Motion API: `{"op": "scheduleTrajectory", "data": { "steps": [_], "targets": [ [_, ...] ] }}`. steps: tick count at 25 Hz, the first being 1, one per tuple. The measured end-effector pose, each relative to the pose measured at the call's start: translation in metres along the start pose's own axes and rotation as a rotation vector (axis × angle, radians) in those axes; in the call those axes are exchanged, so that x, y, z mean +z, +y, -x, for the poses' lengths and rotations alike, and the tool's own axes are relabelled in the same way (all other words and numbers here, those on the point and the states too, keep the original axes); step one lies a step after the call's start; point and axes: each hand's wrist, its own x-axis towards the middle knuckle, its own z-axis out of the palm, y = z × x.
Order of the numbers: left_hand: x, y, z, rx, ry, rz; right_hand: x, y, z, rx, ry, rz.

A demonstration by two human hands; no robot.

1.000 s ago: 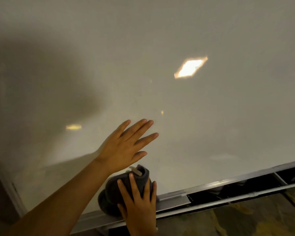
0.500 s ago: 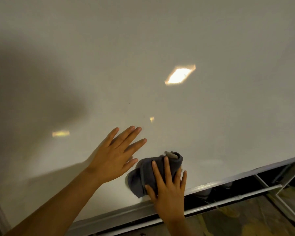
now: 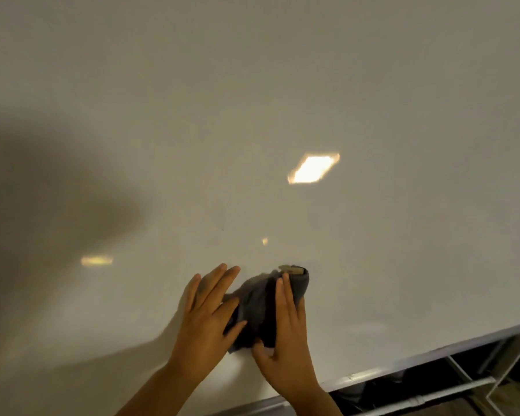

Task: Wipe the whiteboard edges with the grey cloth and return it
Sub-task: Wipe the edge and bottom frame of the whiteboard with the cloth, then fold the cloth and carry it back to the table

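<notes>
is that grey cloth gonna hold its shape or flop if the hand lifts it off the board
Likely floppy: the grey cloth bunches in soft folds under the right hand. Probably light, since flat fingers alone pin it to the whiteboard. It may slide easily on that glossy surface.

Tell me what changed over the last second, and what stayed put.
The right hand slid the grey cloth up off the bottom frame onto the whiteboard face. The left hand, spread flat on the board before, has closed in until its thumb and fingers touch the cloth. Unchanged: the right hand's hold on the cloth.
</notes>
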Motion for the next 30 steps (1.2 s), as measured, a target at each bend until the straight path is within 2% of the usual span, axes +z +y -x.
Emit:
{"op": "scheduleTrajectory", "data": {
  "steps": [3, 5, 7, 10, 15, 17, 20, 24, 30],
  "targets": [
    [-0.003, 0.016, -0.011, -0.149, 0.03, 0.253, -0.025, -0.008, -0.016, 0.14, 0.13, -0.265],
    [-0.016, 0.029, -0.025, -0.346, 0.008, 0.474, -0.044, -0.015, -0.028, 0.098, 0.209, -0.195],
    [-0.032, 0.04, -0.043, -0.417, -0.005, 0.596, -0.07, -0.027, -0.038, 0.027, 0.205, -0.144],
    [-0.061, 0.052, -0.071, -0.313, -0.122, 0.68, -0.113, -0.039, -0.056, 0.027, 0.164, -0.143],
    [-0.103, 0.059, -0.11, -0.132, -0.289, 0.64, -0.191, -0.056, -0.072, 0.025, -0.037, 0.075],
    [-0.116, 0.067, -0.122, -0.088, -0.322, 0.671, -0.219, -0.061, -0.072, 0.006, -0.068, 0.116],
    [-0.124, 0.087, -0.14, -0.056, -0.357, 0.724, -0.254, -0.062, -0.069, 0.042, -0.046, 0.125],
    [-0.115, 0.126, -0.159, -0.048, -0.289, 0.702, -0.294, -0.051, -0.053, 0.122, -0.002, 0.169],
    [-0.098, 0.24, -0.2, 0.054, -0.356, 0.729, -0.399, -0.023, -0.017, 0.218, 0.046, 0.301]
  ]
}}
